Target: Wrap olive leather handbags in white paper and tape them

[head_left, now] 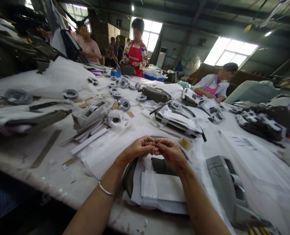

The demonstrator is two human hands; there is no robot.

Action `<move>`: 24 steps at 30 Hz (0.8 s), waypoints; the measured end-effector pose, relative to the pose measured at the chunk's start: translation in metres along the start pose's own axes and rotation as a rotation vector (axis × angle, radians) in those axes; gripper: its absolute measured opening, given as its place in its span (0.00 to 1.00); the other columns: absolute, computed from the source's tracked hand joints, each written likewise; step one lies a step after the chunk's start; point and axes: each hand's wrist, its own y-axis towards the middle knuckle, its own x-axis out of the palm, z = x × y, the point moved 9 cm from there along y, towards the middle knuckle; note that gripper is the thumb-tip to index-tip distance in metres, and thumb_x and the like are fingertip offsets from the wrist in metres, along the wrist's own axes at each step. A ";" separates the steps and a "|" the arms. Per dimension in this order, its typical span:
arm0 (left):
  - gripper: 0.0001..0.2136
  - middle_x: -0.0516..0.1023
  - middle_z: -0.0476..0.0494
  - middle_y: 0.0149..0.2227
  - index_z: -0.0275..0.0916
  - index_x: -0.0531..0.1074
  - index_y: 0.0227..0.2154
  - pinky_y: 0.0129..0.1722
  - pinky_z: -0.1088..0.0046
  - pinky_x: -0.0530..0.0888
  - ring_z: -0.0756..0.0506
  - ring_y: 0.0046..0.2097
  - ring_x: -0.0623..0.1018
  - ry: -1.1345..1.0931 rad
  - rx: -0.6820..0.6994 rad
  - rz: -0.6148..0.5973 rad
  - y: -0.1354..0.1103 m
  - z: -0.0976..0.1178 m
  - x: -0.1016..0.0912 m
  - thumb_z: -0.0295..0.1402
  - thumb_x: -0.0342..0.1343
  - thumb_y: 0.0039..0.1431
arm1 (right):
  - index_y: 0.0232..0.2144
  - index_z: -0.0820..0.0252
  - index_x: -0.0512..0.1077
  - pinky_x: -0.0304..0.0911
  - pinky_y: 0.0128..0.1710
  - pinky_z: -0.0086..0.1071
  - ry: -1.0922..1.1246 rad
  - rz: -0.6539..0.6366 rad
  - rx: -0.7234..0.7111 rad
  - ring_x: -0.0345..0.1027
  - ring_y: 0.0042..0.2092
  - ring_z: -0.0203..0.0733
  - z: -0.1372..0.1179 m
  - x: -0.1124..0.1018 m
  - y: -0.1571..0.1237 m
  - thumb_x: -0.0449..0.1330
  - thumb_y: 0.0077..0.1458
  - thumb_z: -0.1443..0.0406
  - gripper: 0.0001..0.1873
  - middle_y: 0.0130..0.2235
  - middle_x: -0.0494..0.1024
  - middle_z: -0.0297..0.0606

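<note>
My left hand (pixel 140 147) and my right hand (pixel 169 150) meet fingertip to fingertip in front of me, both closed in a pinch. A thin pale string (pixel 160 141) sticks up from between the fingers, its far end hidden by them. Below my hands, at the table edge, lies a dark olive bag (pixel 128 184) partly covered with white paper (pixel 166 186) and clear plastic film. Behind my right hand is a small packet with yellowish contents (pixel 185 144).
A grey tape dispenser (pixel 224 186) stands at right, another dispenser (pixel 94 113) at left beside paper strips (pixel 89 130). Coiled grey straps (pixel 123 104) and a wrapped bag (pixel 178 119) lie farther back. Co-workers stand around the table (pixel 86 179), one in a red apron (pixel 136 56).
</note>
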 end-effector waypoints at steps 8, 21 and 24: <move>0.17 0.69 0.53 0.23 0.37 0.69 0.26 0.25 0.78 0.63 0.54 0.23 0.66 -0.046 0.066 0.202 -0.004 0.016 -0.023 0.43 0.68 0.48 | 0.36 0.56 0.74 0.66 0.23 0.26 0.079 -0.002 -0.031 0.65 0.23 0.32 -0.006 -0.001 0.001 0.72 0.47 0.61 0.14 0.24 0.74 0.29; 0.24 0.79 0.43 0.39 0.38 0.72 0.49 0.46 0.67 0.71 0.44 0.42 0.78 -0.033 0.010 -0.154 0.000 0.003 0.025 0.36 0.69 0.49 | 0.35 0.57 0.72 0.66 0.20 0.26 -0.106 0.088 -0.092 0.70 0.24 0.34 -0.018 0.000 -0.002 0.72 0.46 0.59 0.17 0.26 0.78 0.32; 0.24 0.76 0.48 0.32 0.37 0.71 0.49 0.42 0.69 0.71 0.47 0.35 0.77 0.042 -0.029 -0.145 -0.002 0.003 0.025 0.36 0.69 0.49 | 0.35 0.58 0.73 0.70 0.24 0.29 -0.165 0.139 -0.173 0.72 0.25 0.36 -0.028 -0.001 -0.005 0.71 0.49 0.60 0.14 0.28 0.80 0.33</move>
